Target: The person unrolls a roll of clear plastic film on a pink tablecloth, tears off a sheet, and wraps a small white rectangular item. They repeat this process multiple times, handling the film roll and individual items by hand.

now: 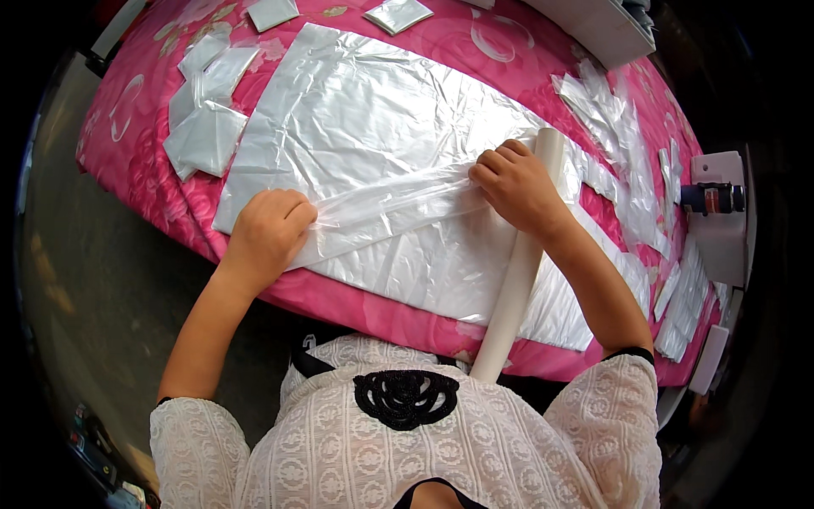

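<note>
Between my hands a strip of thin clear plastic film (pixel 398 197) is stretched, looking like a flattened plastic bag. My left hand (pixel 270 227) pinches its left end near the front edge of the table. At the strip's other end, my right hand (pixel 515 182) grips the film with curled fingers, just beside a long off-white tube (pixel 515 293). Beneath lies a large crinkled silvery-white plastic sheet (pixel 365 93), spread over the table. The tube rests across this sheet, its near end reaching past the table edge towards my body. My right forearm crosses over part of the tube.
A pink floral cloth (pixel 144 182) covers the table. Folded plastic packets (pixel 208 136) lie at the left, and another packet (pixel 398 13) at the far edge. Loose plastic pieces (pixel 623 161) are scattered at the right. White boxes (pixel 593 30) stand at the far right, near a dark cylinder (pixel 710 198).
</note>
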Demonstrator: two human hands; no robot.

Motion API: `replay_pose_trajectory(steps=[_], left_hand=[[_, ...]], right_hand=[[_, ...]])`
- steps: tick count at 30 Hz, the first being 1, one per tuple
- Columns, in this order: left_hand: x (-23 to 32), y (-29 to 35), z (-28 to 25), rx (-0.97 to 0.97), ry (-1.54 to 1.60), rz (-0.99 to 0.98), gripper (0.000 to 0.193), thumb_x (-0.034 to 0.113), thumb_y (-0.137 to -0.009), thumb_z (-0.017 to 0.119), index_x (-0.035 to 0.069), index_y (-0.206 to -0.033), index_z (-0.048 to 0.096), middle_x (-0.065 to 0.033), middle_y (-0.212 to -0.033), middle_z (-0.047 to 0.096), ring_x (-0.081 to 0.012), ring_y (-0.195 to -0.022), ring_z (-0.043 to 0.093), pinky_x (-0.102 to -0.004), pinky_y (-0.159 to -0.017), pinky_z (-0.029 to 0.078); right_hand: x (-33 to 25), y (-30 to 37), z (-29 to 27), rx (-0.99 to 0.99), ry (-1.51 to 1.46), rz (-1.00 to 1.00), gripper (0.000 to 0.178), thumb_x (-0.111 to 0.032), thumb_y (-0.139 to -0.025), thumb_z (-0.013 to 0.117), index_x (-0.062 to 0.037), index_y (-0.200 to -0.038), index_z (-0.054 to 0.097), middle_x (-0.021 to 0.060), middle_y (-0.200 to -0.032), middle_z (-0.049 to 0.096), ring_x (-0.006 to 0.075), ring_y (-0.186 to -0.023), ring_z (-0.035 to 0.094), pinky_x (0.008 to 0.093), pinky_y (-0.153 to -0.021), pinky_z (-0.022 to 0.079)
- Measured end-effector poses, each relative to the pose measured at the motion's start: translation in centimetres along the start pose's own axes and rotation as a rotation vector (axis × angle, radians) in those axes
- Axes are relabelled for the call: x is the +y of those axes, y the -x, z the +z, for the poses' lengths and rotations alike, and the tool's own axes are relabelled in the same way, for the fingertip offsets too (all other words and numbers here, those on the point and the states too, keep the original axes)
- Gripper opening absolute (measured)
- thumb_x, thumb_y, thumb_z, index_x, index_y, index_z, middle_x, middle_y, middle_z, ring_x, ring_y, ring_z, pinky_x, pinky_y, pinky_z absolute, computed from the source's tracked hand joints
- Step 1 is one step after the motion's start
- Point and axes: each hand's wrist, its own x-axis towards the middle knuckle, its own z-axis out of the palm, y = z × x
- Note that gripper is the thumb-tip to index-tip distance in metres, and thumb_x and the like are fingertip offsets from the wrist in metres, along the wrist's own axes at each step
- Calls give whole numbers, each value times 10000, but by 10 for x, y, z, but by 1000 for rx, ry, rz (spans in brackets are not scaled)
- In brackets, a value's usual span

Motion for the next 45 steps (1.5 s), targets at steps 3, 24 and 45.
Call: replay_pose_trajectory(steps=[3, 24, 45], left_hand=[[2, -3, -10, -104, 56, 5, 173, 32, -643, 621, 53, -794, 539, -99, -800, 558, -304, -748, 536, -373, -664, 428], [55, -8, 54, -197, -173, -249, 794, 334, -765, 530, -56, -1374, 202, -193, -1447, 199, -295, -1366, 142, -449, -1097, 104], [46, 49, 25, -149, -171, -385, 947, 482, -753, 598, -41, -1392, 135, -215, -1461, 134, -338, -1363, 117, -454, -1092, 105]], right_hand=[[-7, 9, 0, -56, -44, 109, 193, -39, -683, 608, -75, -863, 548, 57, -865, 552, 224, -850, 551, 332, -800, 429], [-130, -53, 40, 99, -449, 316, 770, -535, -870, 364, 33, -1375, 237, 202, -1446, 194, 310, -1364, 131, 427, -1101, 93], [-41, 16, 33, -36, -117, 660, 744, -503, -883, 394, 32, -1374, 229, 196, -1444, 199, 316, -1357, 135, 393, -1100, 119]])
